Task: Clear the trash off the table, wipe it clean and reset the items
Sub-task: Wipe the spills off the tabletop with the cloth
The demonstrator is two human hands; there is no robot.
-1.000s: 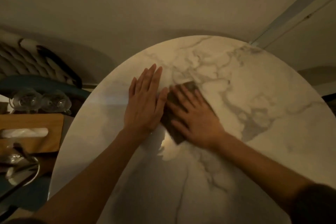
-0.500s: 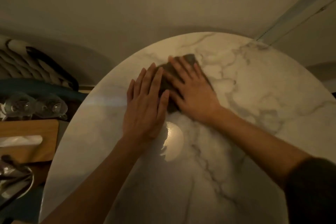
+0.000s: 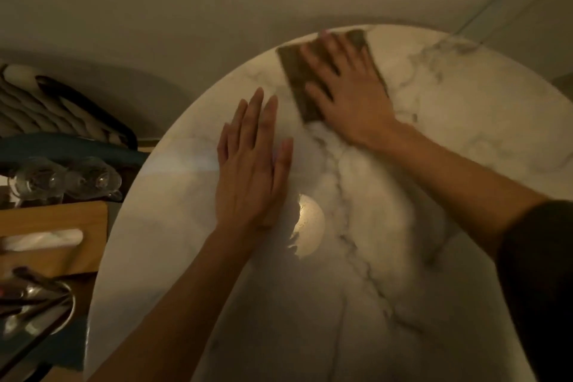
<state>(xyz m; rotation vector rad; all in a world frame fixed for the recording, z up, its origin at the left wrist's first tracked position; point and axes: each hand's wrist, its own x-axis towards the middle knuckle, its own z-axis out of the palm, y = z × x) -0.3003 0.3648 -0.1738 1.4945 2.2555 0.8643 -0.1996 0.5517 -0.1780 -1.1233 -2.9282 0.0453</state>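
A round white marble table [image 3: 465, 139] with grey veins fills the view. My right hand [image 3: 350, 93] lies flat with spread fingers on a dark brown cloth [image 3: 297, 84], pressing it onto the tabletop near the far edge. Most of the cloth is hidden under the palm; its left strip and far corner show. My left hand [image 3: 251, 167] rests flat on the marble, fingers together, a little nearer and to the left of the cloth, not touching it. A bright lamp reflection [image 3: 310, 226] glints on the surface beside the left wrist.
To the left, beside the table, stand two clear glasses [image 3: 62, 180], a wooden tissue box [image 3: 52, 236] and a metal bowl with utensils [image 3: 37, 310]. A striped cushion [image 3: 46, 105] lies further back. A plain wall runs behind the table.
My right hand has slid the cloth away from me, from the table's middle to near its far edge. The left hand has stayed flat in about the same spot.
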